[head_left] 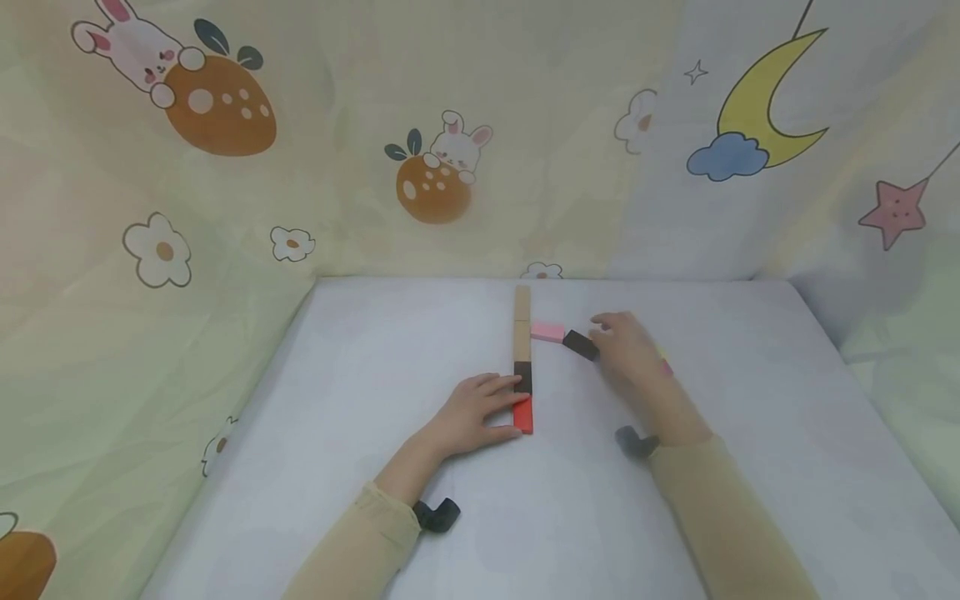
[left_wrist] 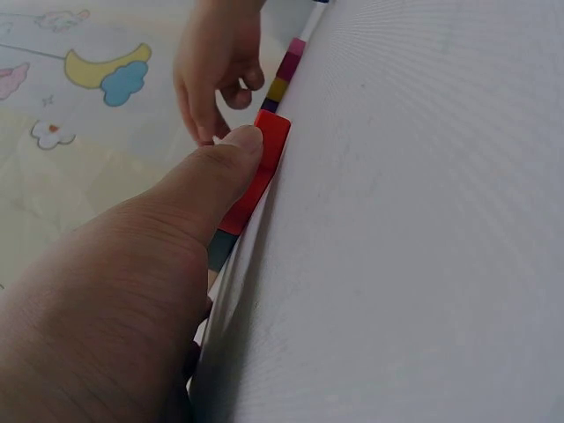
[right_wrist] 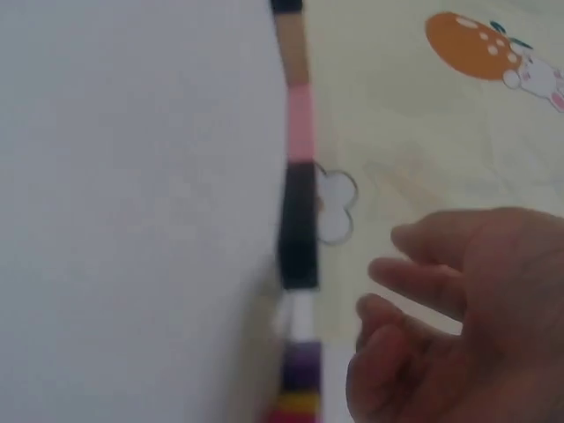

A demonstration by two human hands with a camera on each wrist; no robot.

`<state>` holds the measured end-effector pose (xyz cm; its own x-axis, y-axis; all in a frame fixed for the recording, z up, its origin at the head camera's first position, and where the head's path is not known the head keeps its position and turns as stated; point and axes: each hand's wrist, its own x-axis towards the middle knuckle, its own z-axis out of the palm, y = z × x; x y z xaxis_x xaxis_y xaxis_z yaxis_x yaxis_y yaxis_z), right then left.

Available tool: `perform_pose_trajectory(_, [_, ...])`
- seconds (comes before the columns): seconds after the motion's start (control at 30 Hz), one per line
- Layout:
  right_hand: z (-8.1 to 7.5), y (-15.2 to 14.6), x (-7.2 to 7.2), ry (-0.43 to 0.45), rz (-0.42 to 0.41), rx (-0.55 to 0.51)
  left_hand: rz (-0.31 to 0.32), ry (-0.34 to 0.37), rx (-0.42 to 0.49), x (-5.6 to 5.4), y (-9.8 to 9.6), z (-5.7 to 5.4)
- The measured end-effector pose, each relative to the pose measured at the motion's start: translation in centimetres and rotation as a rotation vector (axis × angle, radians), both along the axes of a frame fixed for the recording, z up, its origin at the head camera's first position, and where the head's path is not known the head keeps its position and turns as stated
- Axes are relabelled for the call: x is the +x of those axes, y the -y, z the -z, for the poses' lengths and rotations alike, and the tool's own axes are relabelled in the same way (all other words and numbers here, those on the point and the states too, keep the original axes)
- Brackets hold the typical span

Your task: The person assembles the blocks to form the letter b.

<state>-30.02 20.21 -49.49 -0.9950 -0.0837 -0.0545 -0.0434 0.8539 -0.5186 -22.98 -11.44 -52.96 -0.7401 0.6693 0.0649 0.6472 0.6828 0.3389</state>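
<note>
Two tan blocks (head_left: 522,340), a black block (head_left: 522,368) and a red block (head_left: 523,419) lie end to end in a straight row. My left hand (head_left: 480,410) rests on its near part with fingers extended over the black and red blocks; its thumb touches the red block (left_wrist: 271,141) in the left wrist view. A pink block (head_left: 547,332) and a second black block (head_left: 581,345) branch off the row to the right. My right hand (head_left: 630,350) is beside that black block, fingers loosely bent, holding nothing.
Purple (right_wrist: 302,366), yellow (right_wrist: 300,404) and magenta blocks lie past the second black block, partly behind my right hand in the head view. The white tabletop (head_left: 360,358) ends at a printed cloth backdrop (head_left: 562,183). Dark wrist mounts (head_left: 438,515) stick out from both sleeves.
</note>
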Motion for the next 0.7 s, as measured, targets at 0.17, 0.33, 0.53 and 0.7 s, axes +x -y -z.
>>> perform_pose_trajectory(0.17, [-0.9,-3.6,-0.4,-0.006,0.042,-0.02,0.008,-0.004,0.006,0.0,-0.1,0.1])
perform_pose_trajectory(0.33, [-0.4,-5.8,-0.4,0.004,-0.071,0.067,0.004,0.003,0.001,0.0,0.0,0.1])
perform_pose_trajectory(0.53, [0.7,-7.2,-0.2,0.029,-0.086,0.12,0.008,0.004,-0.002,-0.2,0.1,0.2])
perform_pose_trajectory(0.7, [0.5,-7.9,1.9,0.083,0.012,0.076,0.009,-0.005,0.006,-0.2,0.2,0.4])
